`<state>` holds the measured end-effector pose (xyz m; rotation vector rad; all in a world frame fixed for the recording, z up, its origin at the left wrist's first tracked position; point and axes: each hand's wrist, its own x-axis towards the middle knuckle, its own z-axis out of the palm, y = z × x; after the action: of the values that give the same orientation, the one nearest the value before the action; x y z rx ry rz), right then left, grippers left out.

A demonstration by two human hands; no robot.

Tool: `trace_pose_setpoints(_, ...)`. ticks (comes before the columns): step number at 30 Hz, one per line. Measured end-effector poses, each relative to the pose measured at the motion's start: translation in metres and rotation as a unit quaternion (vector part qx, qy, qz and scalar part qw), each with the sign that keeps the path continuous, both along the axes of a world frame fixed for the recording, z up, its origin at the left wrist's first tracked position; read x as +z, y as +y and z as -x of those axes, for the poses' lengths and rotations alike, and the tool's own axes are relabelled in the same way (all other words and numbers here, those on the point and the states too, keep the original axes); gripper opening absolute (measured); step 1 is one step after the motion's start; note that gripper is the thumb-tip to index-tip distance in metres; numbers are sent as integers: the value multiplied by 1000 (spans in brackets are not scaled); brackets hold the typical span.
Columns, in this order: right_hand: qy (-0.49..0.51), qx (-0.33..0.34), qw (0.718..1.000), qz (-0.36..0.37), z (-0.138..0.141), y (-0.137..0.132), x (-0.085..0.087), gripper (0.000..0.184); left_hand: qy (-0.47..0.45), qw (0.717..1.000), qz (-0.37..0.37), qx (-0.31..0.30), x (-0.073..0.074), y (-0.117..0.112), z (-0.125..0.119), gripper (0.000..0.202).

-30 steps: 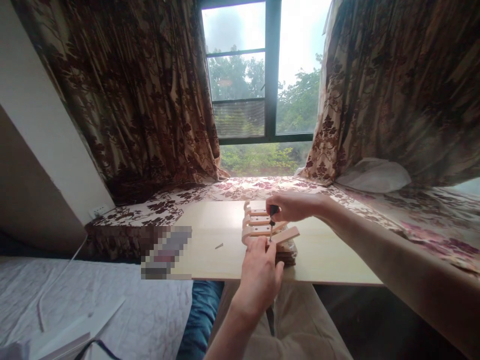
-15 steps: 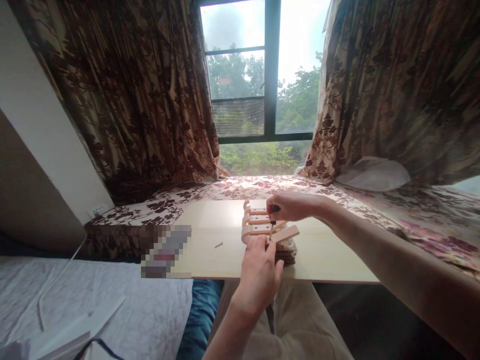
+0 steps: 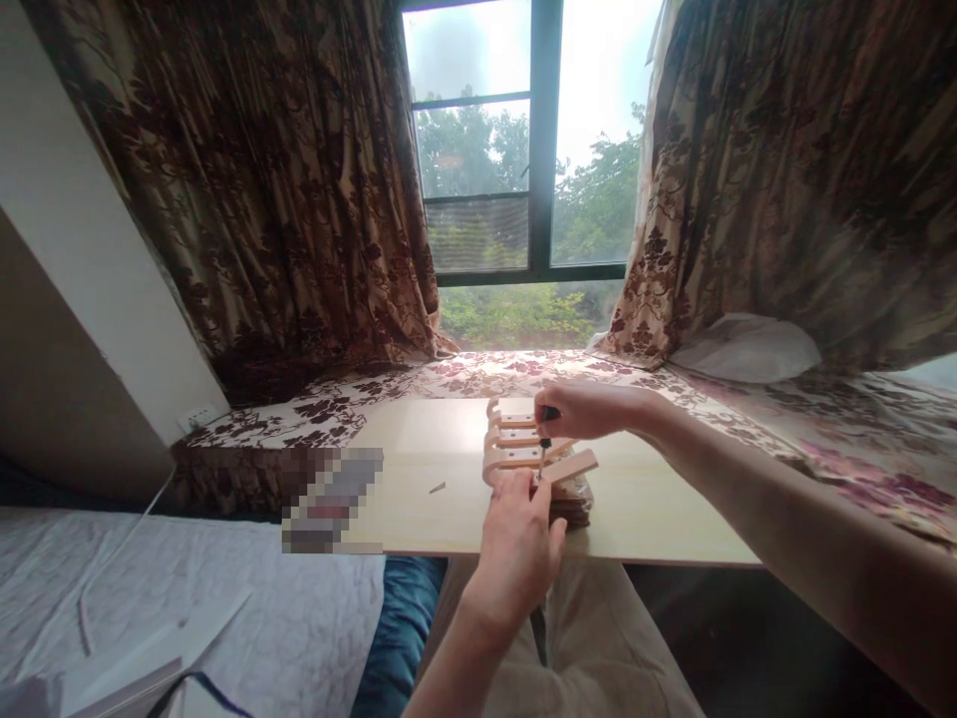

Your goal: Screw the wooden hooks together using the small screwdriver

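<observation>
Just below the middle of the frame, the right hand (image 3: 590,411) was closed around the black handle of a small black-handled screwdriver (image 3: 544,442) with a thin metal shaft; the tool stood nearly upright, its tip down on a pale wooden rack of parallel slats (image 3: 512,457). The wooden rack lay flat on a wide, light-coloured wooden board (image 3: 658,509) that spanned the centre of the frame, with one loose slat (image 3: 572,467) angled off to the right. The left hand (image 3: 519,543), entering from the lower centre, had its fingers bent and touching the near end of the rack, just beside the screwdriver's tip; whether it clasped anything could not be told, since the back of the hand hid the fingertips. A small dark peg (image 3: 438,488) lay alone on the board to the left of the rack; a crumpled white plastic bag (image 3: 748,349) sat at centre right on a floral cloth (image 3: 478,374); brown patterned curtains (image 3: 261,199) hung at both sides of a dark-framed window (image 3: 544,140) at top centre.
</observation>
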<state>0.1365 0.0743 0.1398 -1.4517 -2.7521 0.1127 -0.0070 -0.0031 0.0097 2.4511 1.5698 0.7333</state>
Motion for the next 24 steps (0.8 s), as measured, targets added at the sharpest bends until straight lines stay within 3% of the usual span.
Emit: trace_pose_setpoints(24, 7, 5, 1000, 27, -1, -3, 5, 25, -12, 1000, -8, -4, -2, 0, 2, 43)
